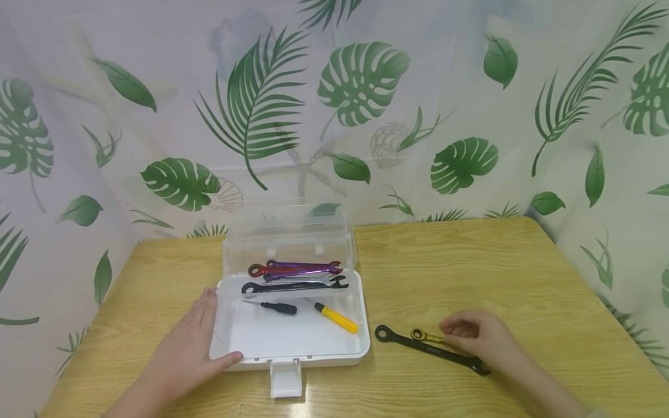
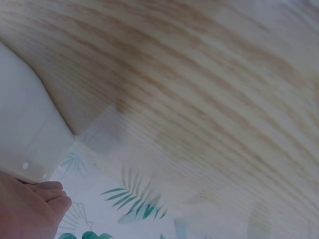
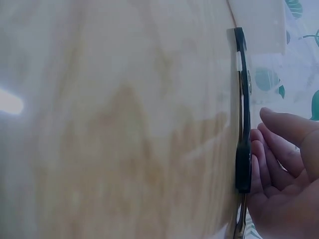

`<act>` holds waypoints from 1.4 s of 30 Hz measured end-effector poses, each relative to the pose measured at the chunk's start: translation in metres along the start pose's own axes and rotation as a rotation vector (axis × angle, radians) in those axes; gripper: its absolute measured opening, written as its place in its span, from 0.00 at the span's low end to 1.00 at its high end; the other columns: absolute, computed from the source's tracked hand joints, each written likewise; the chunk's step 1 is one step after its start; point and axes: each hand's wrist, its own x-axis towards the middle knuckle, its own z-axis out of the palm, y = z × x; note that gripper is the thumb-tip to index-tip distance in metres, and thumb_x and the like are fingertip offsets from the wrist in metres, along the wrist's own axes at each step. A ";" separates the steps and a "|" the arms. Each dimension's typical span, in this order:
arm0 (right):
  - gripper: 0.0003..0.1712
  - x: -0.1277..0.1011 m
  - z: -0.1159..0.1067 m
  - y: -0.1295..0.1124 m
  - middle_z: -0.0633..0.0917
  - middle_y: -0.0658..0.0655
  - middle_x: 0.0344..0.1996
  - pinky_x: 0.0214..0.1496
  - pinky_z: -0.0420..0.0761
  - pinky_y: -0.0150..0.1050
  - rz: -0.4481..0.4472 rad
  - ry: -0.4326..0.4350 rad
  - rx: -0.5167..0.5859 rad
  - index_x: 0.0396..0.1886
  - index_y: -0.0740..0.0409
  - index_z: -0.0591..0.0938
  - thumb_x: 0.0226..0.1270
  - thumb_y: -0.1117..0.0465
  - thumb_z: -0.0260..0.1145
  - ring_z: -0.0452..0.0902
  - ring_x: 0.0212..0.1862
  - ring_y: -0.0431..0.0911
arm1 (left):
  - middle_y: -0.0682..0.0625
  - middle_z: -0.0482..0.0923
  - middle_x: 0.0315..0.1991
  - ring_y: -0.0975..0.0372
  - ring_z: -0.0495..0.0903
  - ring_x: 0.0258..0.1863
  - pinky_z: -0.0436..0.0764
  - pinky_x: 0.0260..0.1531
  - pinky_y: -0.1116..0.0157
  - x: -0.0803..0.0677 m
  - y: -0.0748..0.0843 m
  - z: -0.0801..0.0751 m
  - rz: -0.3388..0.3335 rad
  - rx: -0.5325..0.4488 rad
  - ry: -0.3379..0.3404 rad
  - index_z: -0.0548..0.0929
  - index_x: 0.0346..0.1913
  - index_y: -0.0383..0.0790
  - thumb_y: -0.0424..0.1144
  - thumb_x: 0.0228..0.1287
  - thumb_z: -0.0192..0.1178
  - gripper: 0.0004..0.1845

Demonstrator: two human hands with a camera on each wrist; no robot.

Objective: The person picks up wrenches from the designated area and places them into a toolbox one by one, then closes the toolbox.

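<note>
An open white toolbox (image 1: 360, 325) sits mid-table, its clear lid (image 1: 290, 232) standing up behind. Inside lie purple, red, silver and black wrenches (image 1: 295, 277), a black screwdriver (image 1: 277, 307) and a yellow-handled screwdriver (image 1: 337, 318). My left hand (image 1: 188, 348) lies flat against the box's left front corner, thumb along the front rim; the left wrist view shows that hand (image 2: 30, 209) beside the box wall (image 2: 25, 134). Right of the box, a black wrench (image 1: 418, 346) and a gold wrench (image 1: 425, 336) lie on the table. My right hand (image 1: 481, 339) hovers over them, loosely curled fingertips (image 3: 256, 149) touching the black wrench (image 3: 243, 164), thumb apart.
The wooden table (image 1: 470, 273) is backed and flanked by leaf-print curtains. The box's front latch (image 1: 286, 378) hangs open toward the near edge. Bare wood stretches right of and behind the two loose wrenches.
</note>
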 end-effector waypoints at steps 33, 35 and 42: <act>0.08 0.002 0.003 0.001 0.89 0.48 0.34 0.34 0.84 0.29 -0.105 -0.052 -0.158 0.39 0.57 0.91 0.60 0.67 0.80 0.77 0.33 0.28 | 0.25 0.55 0.82 0.33 0.59 0.81 0.68 0.77 0.37 0.000 0.003 -0.001 -0.036 0.001 -0.030 0.54 0.80 0.19 0.77 0.61 0.62 0.68; 0.07 0.002 0.003 0.000 0.89 0.48 0.34 0.34 0.83 0.29 -0.102 -0.055 -0.162 0.38 0.57 0.91 0.60 0.67 0.80 0.76 0.32 0.28 | 0.25 0.55 0.82 0.33 0.59 0.81 0.68 0.77 0.37 0.000 0.003 -0.001 -0.043 0.002 -0.037 0.54 0.80 0.19 0.78 0.61 0.62 0.69; 0.08 0.002 0.005 0.001 0.87 0.48 0.33 0.34 0.81 0.29 -0.108 -0.040 -0.174 0.37 0.58 0.89 0.59 0.68 0.79 0.74 0.33 0.29 | 0.25 0.55 0.82 0.33 0.60 0.81 0.69 0.77 0.37 0.000 0.003 -0.001 -0.048 0.004 -0.040 0.54 0.80 0.20 0.79 0.60 0.61 0.69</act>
